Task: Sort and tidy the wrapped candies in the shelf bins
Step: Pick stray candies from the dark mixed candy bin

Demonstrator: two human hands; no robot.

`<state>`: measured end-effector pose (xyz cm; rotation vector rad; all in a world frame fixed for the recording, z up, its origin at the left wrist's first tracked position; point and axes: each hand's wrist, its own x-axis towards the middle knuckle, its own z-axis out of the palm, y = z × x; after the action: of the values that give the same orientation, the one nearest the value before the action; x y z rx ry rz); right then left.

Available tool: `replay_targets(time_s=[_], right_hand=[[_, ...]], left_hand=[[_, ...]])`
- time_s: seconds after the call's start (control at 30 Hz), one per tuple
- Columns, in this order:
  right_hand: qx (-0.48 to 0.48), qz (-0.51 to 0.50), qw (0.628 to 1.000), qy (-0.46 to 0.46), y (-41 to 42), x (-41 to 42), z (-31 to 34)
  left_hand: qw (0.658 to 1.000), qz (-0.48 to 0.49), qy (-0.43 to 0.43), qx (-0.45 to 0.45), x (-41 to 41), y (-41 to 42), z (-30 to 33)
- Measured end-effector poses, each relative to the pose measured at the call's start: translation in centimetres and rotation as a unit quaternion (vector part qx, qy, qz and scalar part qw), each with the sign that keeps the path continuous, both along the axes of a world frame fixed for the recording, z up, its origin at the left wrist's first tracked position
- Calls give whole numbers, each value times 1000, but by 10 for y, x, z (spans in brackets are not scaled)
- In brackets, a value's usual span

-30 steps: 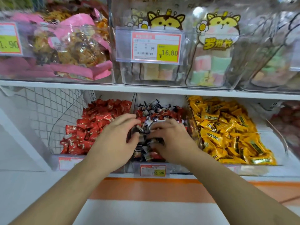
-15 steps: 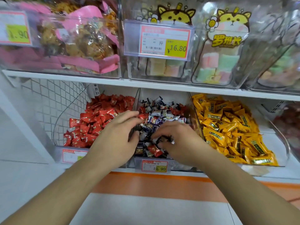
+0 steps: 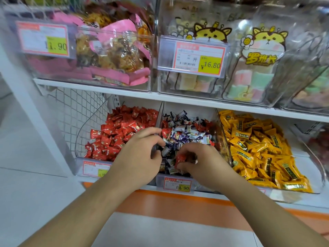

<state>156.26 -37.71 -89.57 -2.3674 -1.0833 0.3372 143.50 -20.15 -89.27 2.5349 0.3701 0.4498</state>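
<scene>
Both your hands are down in the middle bin (image 3: 178,181), right over the mixed pile of purple-and-white candies (image 3: 185,135). Your right hand (image 3: 199,162) has its fingers curled around a red-wrapped candy (image 3: 181,158), which pokes out at the fingertips; the rest of it is buried under your knuckles. Your left hand (image 3: 140,154) sits at the bin's left edge, fingers bent toward the pile, and I cannot tell whether they pinch anything, since the tips are turned away. The red candies (image 3: 121,132) fill the bin just left, the yellow candies (image 3: 258,148) the bin just right. The price tag (image 3: 177,184) reads 19.90, its small print too blurred to read. Farther right, a bin of reddish sweets (image 3: 320,145) is cut off by the frame edge.
</scene>
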Motion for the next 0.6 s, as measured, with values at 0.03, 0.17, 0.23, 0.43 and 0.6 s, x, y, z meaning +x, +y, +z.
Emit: replay_targets(time_s=[0.03, 0.17, 0.23, 0.43, 0.6], right_hand=[[17, -19, 1000, 15, -2, -1, 4], [91, -61, 993, 46, -1, -11, 15], [136, -71, 985, 82, 4, -18, 19], [186, -59, 972, 131, 15, -32, 30], [214, -61, 964, 145, 15, -32, 29]], left_hand=[[1000, -2, -11, -3, 0, -1, 0], [998, -14, -57, 9, 1, -9, 5], [997, -21, -74, 16, 0, -11, 8], [992, -18, -82, -97, -16, -15, 24], [989, 38, -92, -105, -20, 4, 35]])
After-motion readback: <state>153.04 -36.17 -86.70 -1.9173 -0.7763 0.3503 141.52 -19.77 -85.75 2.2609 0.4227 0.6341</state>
